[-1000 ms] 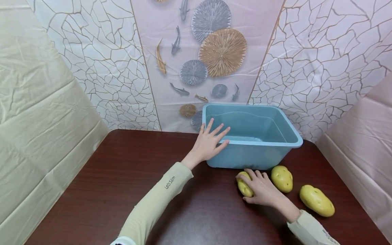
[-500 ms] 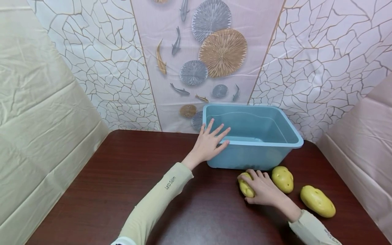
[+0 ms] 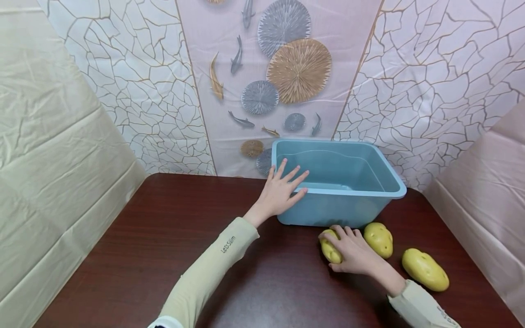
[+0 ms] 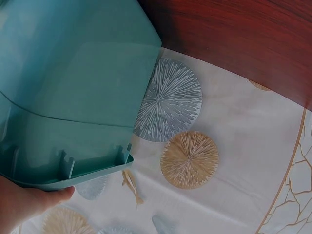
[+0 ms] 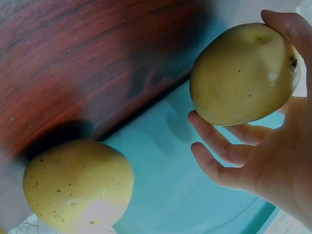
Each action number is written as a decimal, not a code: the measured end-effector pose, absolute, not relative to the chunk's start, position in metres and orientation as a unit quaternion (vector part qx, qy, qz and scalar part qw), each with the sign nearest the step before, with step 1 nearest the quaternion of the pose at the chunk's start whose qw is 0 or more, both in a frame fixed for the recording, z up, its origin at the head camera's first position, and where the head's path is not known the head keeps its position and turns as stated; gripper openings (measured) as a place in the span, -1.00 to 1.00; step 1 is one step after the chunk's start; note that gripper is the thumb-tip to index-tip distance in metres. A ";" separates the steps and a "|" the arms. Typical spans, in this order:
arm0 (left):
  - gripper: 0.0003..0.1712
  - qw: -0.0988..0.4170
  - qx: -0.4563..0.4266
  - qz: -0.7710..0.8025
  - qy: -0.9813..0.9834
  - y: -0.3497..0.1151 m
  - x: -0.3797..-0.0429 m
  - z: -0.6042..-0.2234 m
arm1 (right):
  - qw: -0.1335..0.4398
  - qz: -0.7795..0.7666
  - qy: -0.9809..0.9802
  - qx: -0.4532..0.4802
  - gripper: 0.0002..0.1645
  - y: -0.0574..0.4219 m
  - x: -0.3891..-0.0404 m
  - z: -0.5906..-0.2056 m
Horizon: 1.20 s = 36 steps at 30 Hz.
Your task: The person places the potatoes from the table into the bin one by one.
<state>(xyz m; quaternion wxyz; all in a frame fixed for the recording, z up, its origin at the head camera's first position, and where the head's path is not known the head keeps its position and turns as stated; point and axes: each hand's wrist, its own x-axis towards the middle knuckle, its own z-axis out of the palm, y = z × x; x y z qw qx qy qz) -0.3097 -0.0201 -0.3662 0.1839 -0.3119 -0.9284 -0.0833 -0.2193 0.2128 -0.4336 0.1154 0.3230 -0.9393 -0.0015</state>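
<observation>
On the bin (image 4: 83,83), only left wrist shows ribs (image 4: 68,169).

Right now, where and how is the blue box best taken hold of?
Probably by the lip of the blue box, at its two short ends, coming from left and right with a hand curled under each: the box stands open side up, its lip juts outward, and the left hand is at one end.

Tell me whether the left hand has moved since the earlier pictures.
No. In the head view, the left hand stays at the same near-left corner of the light-blue rectangular plastic tub, with no visible shift either way.
</observation>
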 end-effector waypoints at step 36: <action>-0.41 0.190 -0.314 -0.093 -0.926 -0.020 -0.307 -0.365 | 0.177 0.002 -0.925 0.335 -0.19 0.219 -0.220 -0.404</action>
